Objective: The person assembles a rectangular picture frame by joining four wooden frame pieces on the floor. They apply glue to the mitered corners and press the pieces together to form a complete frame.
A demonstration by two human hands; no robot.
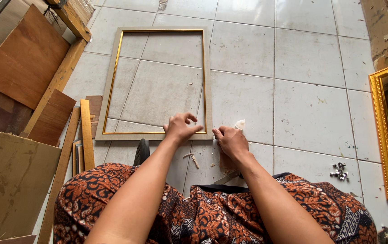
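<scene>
Two hands meet at the near right corner of a grey picture frame [110, 86] with a thin gold inner edge, flat on the tiled floor [311, 58].
Head view: left hand [180, 129] is unclenched, fingers spread over the lower rail; right hand [231, 141] grips a small white bottle [239, 124]. Wood strips [85, 131] lie left; metal clips [339, 171] and a gold ornate frame [382, 131] right.

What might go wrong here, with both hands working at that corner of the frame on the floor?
The left hand presses the grey frame at its near right corner while the right hand holds a small white piece beside it. On the smooth tiles the frame may slide and the corner shift. The loose metal bits nearby could be knelt on or scattered.
</scene>
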